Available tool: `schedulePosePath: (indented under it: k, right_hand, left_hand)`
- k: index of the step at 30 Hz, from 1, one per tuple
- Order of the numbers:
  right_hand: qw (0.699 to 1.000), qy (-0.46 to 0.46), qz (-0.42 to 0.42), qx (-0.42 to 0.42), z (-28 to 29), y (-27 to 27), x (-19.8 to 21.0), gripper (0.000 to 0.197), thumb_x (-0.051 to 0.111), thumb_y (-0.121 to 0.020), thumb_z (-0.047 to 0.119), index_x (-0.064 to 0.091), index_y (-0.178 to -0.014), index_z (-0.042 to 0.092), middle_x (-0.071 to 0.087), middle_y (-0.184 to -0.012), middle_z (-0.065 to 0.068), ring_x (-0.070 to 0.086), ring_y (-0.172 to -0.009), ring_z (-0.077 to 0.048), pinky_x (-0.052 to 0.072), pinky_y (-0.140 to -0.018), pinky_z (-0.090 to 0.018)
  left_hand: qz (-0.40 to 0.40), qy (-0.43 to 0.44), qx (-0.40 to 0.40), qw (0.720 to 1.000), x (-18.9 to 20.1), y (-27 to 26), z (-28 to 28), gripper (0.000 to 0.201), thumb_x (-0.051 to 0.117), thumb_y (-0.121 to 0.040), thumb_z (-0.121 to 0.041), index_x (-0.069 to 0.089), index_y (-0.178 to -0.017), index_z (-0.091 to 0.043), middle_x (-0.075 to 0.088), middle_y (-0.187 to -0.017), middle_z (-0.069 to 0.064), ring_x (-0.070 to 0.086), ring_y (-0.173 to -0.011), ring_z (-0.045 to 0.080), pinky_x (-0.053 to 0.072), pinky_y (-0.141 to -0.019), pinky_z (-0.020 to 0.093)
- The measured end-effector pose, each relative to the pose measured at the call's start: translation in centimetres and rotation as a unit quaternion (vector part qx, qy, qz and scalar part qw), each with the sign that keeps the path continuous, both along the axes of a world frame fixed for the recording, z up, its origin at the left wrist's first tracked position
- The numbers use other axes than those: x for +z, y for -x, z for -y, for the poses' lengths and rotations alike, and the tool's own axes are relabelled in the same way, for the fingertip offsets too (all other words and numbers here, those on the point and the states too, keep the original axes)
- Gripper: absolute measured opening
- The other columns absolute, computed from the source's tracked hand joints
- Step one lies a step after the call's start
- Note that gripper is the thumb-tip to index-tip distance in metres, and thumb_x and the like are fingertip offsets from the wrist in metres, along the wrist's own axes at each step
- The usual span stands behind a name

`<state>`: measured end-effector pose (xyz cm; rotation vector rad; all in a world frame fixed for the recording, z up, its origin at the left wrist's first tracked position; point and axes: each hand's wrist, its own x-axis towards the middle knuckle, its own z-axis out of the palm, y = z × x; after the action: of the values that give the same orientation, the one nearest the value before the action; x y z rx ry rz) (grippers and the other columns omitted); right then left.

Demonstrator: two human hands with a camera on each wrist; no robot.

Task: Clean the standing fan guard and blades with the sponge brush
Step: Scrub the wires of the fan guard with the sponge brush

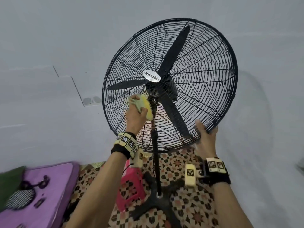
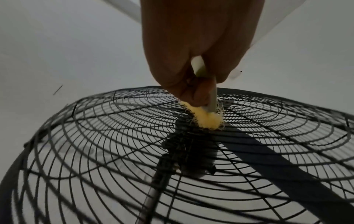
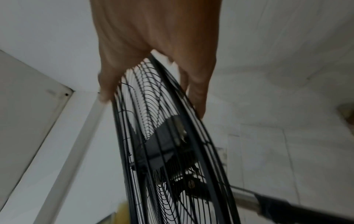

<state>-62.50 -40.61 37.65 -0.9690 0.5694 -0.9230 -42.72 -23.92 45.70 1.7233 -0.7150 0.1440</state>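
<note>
Yellow, soft sponge brush [image 1: 148, 108], gripped at its handle by the left hand [image 1: 135, 112], presses on the wire guard [image 1: 205, 89] below the hub. The right hand [image 1: 205, 137] clasps the lower rim, likely bracing the stiff but springy guard.

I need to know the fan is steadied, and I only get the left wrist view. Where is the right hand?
Observer: The right hand grips the lower rim of the guard, thumb in front, fingers behind.
Operator: Which side of the pole is that?
Observer: To the right of the pole. The left hand with the brush is just left of it.
Operator: Is anything lying near the foot of the fan?
Observer: A red stool stands on the floor beside the base.
</note>
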Motion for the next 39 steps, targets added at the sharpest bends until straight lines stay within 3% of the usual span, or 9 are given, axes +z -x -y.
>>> schedulePosePath:
  k: [6,12,17,20,23,26,31,35,39]
  right_hand:
    - [1.0,0.023,0.01,-0.016,-0.1,-0.2,0.1,0.096,0.096,-0.061,0.042,0.049,-0.144,0.029,0.066,-0.134,0.0,0.062,-0.125,-0.022,0.048,-0.108,-0.057]
    - [0.995,0.083,-0.009,-0.052,-0.5,-0.3,-0.9,0.077,0.091,-0.075,0.03,0.053,-0.142,0.023,0.069,-0.13,0.001,0.065,-0.119,-0.017,0.051,-0.108,-0.047]
    - [0.993,0.109,0.003,-0.053,-0.8,-0.7,-1.3,0.087,0.092,-0.073,0.033,0.046,-0.148,0.026,0.064,-0.137,0.002,0.062,-0.124,-0.016,0.05,-0.108,-0.042]
    - [0.988,0.136,0.005,-0.068,-1.3,-1.1,-1.3,0.09,0.092,-0.067,0.044,0.048,-0.144,0.027,0.067,-0.13,0.005,0.065,-0.118,-0.012,0.056,-0.097,-0.029]
    - [0.985,0.15,0.015,-0.078,-1.5,-1.5,-0.9,0.084,0.091,-0.068,0.041,0.05,-0.14,0.029,0.07,-0.122,0.009,0.069,-0.11,-0.01,0.058,-0.088,-0.022]
    - [0.984,0.162,0.015,-0.077,-1.3,-1.7,-0.6,0.077,0.091,-0.072,0.033,0.051,-0.138,0.031,0.071,-0.117,0.014,0.07,-0.106,-0.008,0.058,-0.084,-0.02]
    - [0.979,0.19,0.01,-0.075,-1.3,-1.9,-0.3,0.075,0.091,-0.076,0.025,0.051,-0.139,0.022,0.07,-0.118,0.009,0.069,-0.105,-0.006,0.055,-0.081,-0.015]
    - [0.971,0.234,-0.006,-0.057,-1.5,-1.8,0.7,0.086,0.093,-0.069,0.043,0.049,-0.141,0.026,0.067,-0.127,0.005,0.066,-0.112,-0.007,0.055,-0.086,-0.016]
    - [0.963,0.262,-0.034,-0.053,-1.1,-2.1,2.2,0.08,0.09,-0.066,0.053,0.044,-0.132,0.055,0.063,-0.12,0.031,0.061,-0.107,0.011,0.049,-0.08,-0.003]
  left_hand:
    - [-0.011,0.026,-0.027,0.999,1.9,1.1,0.1,0.038,0.055,-0.101,0.0,0.036,-0.121,-0.026,0.049,-0.115,-0.013,0.066,-0.091,0.02,0.066,-0.068,0.036]
    - [0.027,0.042,-0.089,0.995,1.0,3.2,0.8,0.033,0.05,-0.104,-0.004,0.035,-0.129,-0.021,0.054,-0.117,0.0,0.073,-0.091,0.031,0.063,-0.057,0.033]
    - [-0.029,0.056,0.025,0.998,-1.8,1.0,-3.5,0.033,0.05,-0.103,-0.001,0.038,-0.11,-0.03,0.058,-0.109,0.004,0.07,-0.086,0.038,0.059,-0.06,0.038]
    - [-0.01,0.08,-0.005,0.997,-1.2,-0.3,-3.6,0.037,0.052,-0.1,0.0,0.037,-0.124,-0.024,0.054,-0.125,0.006,0.068,-0.09,0.03,0.059,-0.058,0.025]
    - [0.046,0.103,-0.069,0.991,-0.9,0.4,-2.2,0.043,0.052,-0.102,-0.002,0.037,-0.121,-0.037,0.046,-0.132,-0.008,0.06,-0.116,0.014,0.064,-0.083,0.033]
    - [-0.005,0.106,-0.06,0.993,-3.4,0.0,-2.0,0.04,0.05,-0.105,-0.003,0.033,-0.125,-0.032,0.039,-0.141,0.003,0.051,-0.128,0.025,0.059,-0.099,0.038]
    - [-0.012,0.157,-0.041,0.987,-6.2,-0.9,-2.7,0.033,0.051,-0.099,-0.014,0.031,-0.123,-0.024,0.035,-0.132,-0.009,0.051,-0.116,-0.01,0.051,-0.091,0.014]
    - [-0.028,0.168,-0.026,0.985,-7.1,-1.1,-2.9,0.033,0.051,-0.098,-0.016,0.03,-0.123,-0.015,0.036,-0.125,-0.01,0.052,-0.108,-0.006,0.053,-0.095,0.032]
    - [-0.025,0.18,-0.025,0.983,-7.6,-0.5,-3.8,0.035,0.051,-0.1,-0.012,0.032,-0.122,-0.033,0.038,-0.122,-0.011,0.055,-0.099,-0.013,0.054,-0.086,0.032]
